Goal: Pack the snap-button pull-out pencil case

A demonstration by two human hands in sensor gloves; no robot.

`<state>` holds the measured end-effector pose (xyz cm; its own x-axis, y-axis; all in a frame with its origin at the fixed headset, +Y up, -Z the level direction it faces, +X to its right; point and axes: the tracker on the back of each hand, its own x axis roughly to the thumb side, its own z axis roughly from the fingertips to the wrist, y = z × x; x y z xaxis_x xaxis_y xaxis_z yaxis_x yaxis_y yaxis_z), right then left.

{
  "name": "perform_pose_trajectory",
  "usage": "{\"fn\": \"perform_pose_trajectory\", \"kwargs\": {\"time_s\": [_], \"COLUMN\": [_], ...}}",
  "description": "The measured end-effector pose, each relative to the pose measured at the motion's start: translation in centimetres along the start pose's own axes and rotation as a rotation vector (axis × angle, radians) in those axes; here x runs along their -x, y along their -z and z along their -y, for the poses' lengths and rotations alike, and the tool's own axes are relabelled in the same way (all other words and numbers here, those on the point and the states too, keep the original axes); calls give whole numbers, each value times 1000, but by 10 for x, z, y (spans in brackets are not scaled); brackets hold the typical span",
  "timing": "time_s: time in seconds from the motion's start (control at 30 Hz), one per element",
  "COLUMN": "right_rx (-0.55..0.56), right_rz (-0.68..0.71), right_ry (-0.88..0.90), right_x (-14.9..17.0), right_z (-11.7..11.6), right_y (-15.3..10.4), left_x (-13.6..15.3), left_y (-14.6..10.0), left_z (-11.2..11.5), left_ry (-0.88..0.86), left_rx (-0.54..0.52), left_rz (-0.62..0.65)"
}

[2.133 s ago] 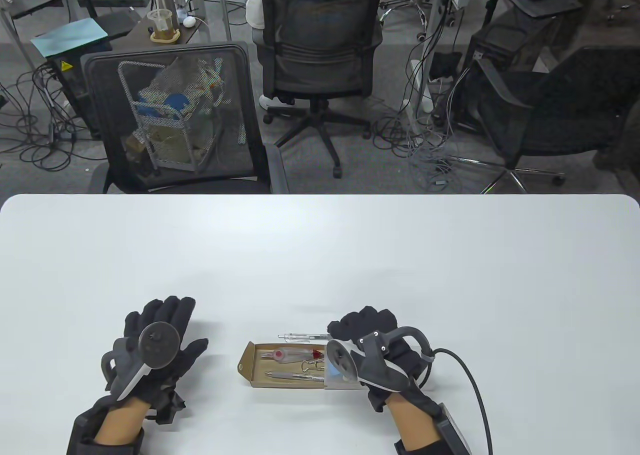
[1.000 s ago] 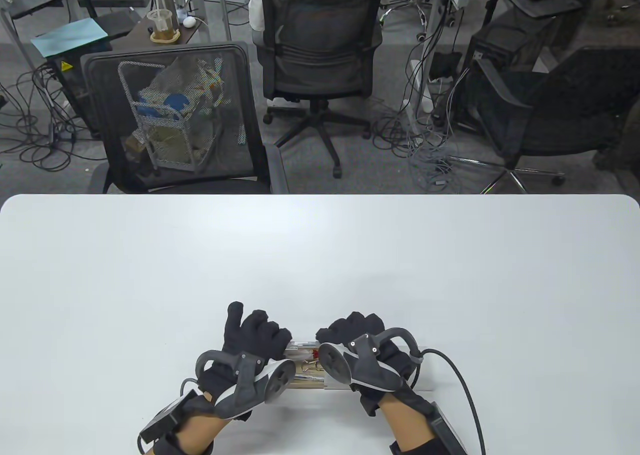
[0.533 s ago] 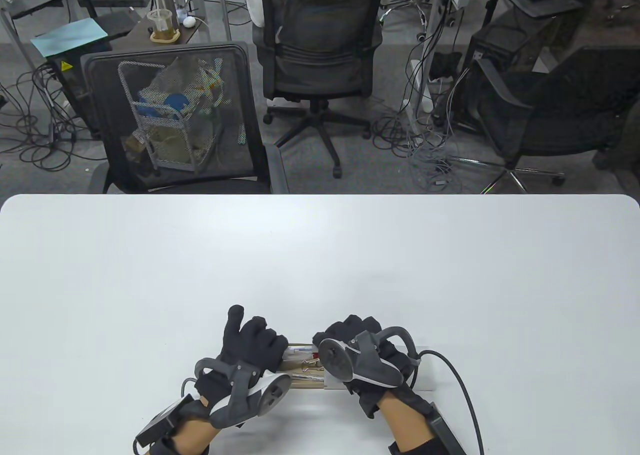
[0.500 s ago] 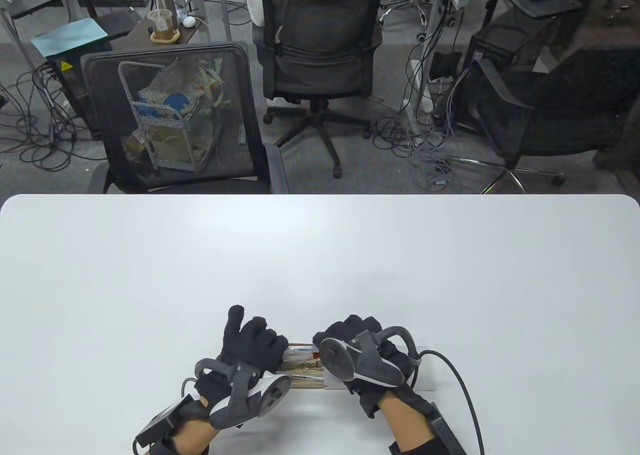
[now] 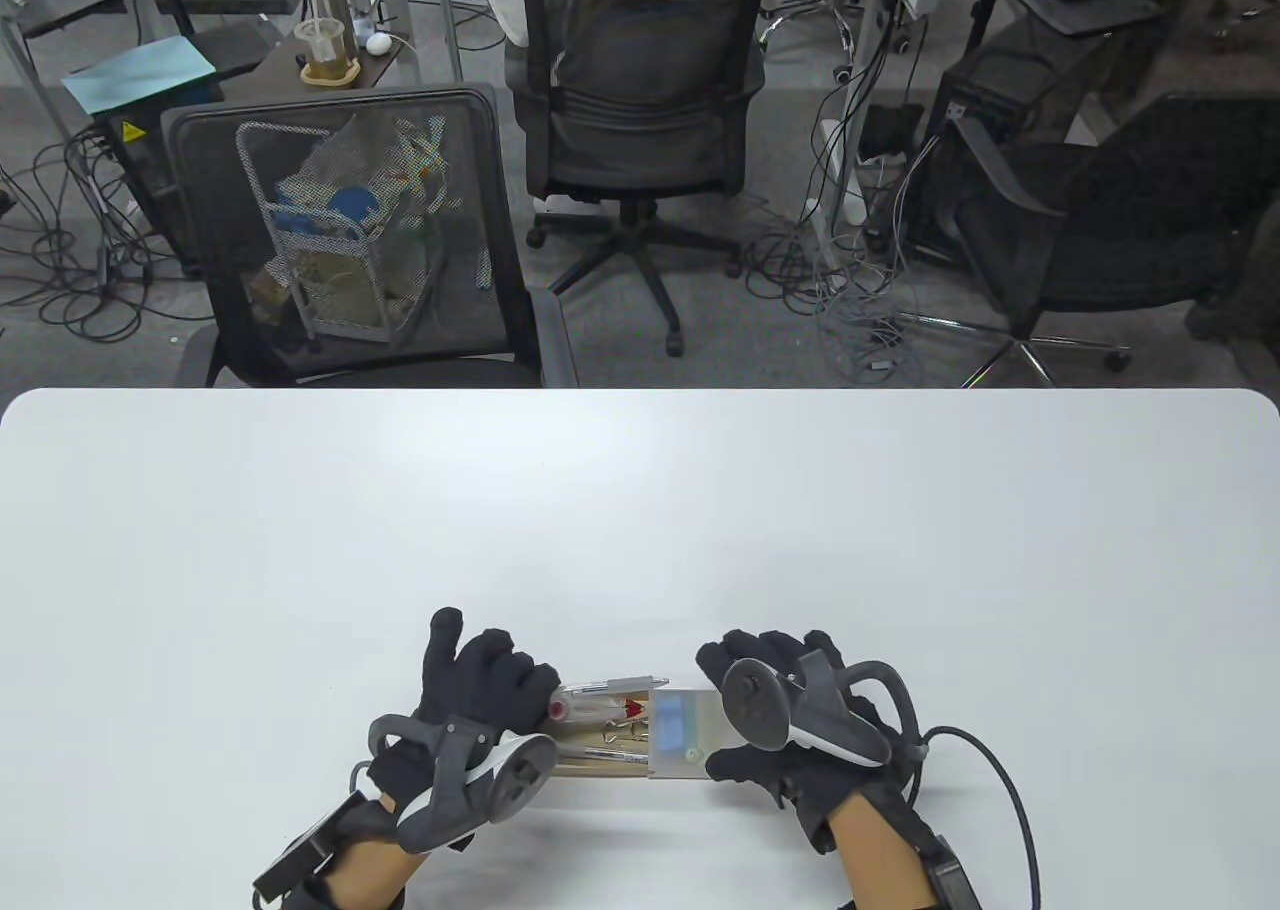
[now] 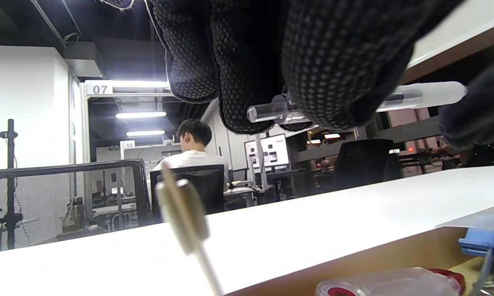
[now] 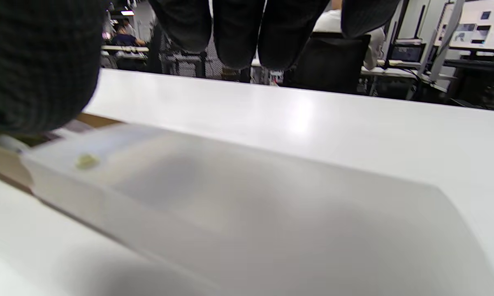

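A brown cardboard pull-out tray (image 5: 585, 765) sticks out to the left of a translucent sleeve (image 5: 685, 735) near the table's front edge. In the tray lie a red-capped clear item (image 5: 580, 707), a clip (image 5: 630, 715) and a pen (image 5: 610, 750). My left hand (image 5: 545, 695) pinches a clear pen (image 5: 612, 687) over the tray's far wall; the left wrist view shows that clear pen (image 6: 419, 92) between my fingers (image 6: 337, 74) above the tray (image 6: 374, 255). My right hand (image 5: 735, 710) grips the sleeve across its width; the sleeve fills the right wrist view (image 7: 230, 197).
The white table (image 5: 640, 510) stretches wide beyond the case. A black mesh chair (image 5: 350, 240) stands at its far edge. My right glove's cable (image 5: 1010, 810) trails at the bottom right.
My left hand came in from the left and took the clear pen that lay behind the tray. My right hand slid right along the sleeve, uncovering its blue label.
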<state>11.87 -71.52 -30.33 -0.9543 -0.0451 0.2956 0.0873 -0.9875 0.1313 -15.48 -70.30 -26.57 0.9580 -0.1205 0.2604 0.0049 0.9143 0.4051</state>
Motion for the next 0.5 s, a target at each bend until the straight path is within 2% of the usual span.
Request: {"fn": "perform_pose_trajectory", "kwargs": {"time_s": [0.2,0.5], "right_rx": [-74,-61], "right_rz": [-38,-24], "right_ry": [23,66], "right_x": [14,20], "right_z": [-31,-43], "right_y": [6,8], "left_x": [5,11], "left_y": [0,3], "left_z": [2,-2], "left_ry": [-8,8], "left_rx": [27,92], "left_rz": [-12,-20]}}
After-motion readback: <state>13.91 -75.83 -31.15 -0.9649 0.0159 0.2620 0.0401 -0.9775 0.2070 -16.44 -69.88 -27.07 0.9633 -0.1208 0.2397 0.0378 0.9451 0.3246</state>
